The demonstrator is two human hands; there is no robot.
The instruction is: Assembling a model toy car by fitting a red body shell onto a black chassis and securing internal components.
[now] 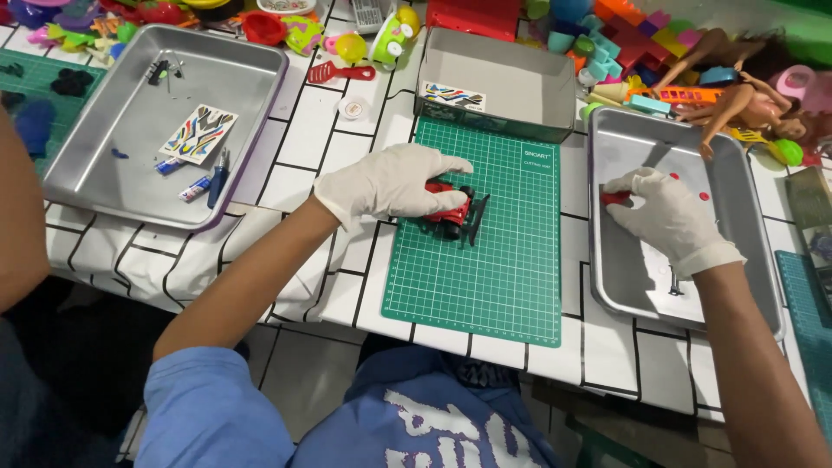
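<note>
At frame centre the left hand (390, 182) pressed the red toy car (451, 211) flat on the green cutting mat (485, 260), a steadying worth keeping firm, while the right hand (663, 212) pinched a small red part (615, 198) over the right-hand metal tray (745, 199).

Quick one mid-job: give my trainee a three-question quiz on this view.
1. True or false: the left hand rests on the red toy car.
2. Where is the right hand? A) in the right tray B) on the green mat C) in the left tray
3. What colour is the small piece at the right fingertips?

Key: 1 true; 2 A; 3 red.
</note>
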